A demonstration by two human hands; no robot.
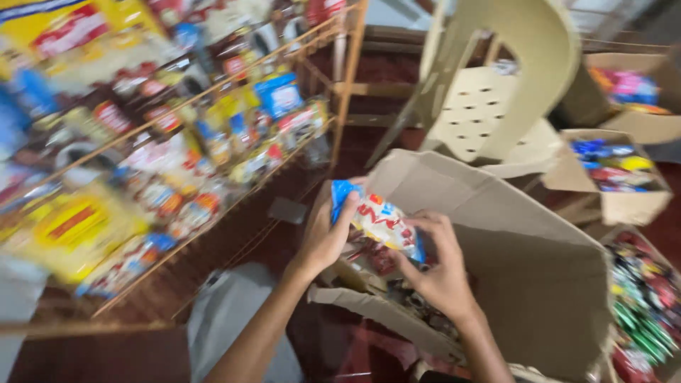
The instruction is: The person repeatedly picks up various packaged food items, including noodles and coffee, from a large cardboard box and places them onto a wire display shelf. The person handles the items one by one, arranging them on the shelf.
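Observation:
Both of my hands hold one snack packet, white with blue ends and red and orange print. My left hand grips its left blue end. My right hand pinches its right end. The packet hangs over an open brown cardboard box whose flaps stand up. More packets lie inside the box under my hands, dark and hard to make out.
A wire rack full of colourful packets fills the left. A cream plastic chair stands behind the box. Open cartons of sweets and packets sit at the right. The floor is dark red.

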